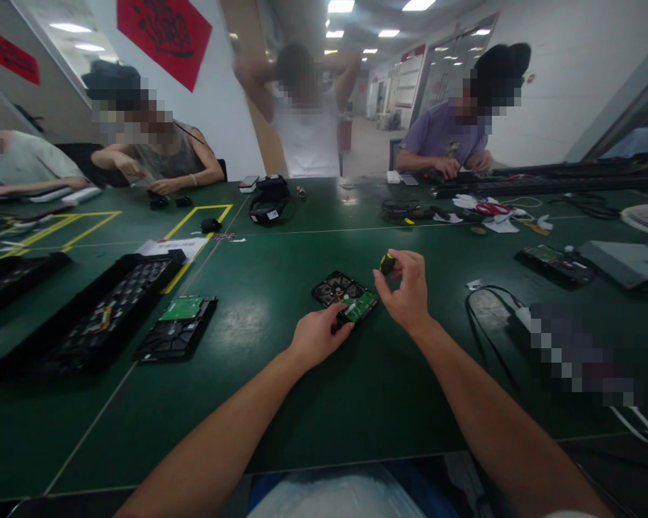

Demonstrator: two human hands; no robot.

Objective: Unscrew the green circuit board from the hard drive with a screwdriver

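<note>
Pinching a black-and-yellow tool (387, 263), the right hand (410, 289) is hovering while the hard drive (346, 296) is lying between eight and nine o'clock from it, long axis running ten-to-four, the nearer, half-curled left hand (317, 336) gripping the drive's edge.

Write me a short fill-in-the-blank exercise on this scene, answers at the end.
1. The ____ grip holds a small tool above the table.
2. The left grip touches the middle drive, whose circuit board is colored ____.
3. The tape marking outlines on the table is colored ____.

Missing words: right; green; yellow.
</note>
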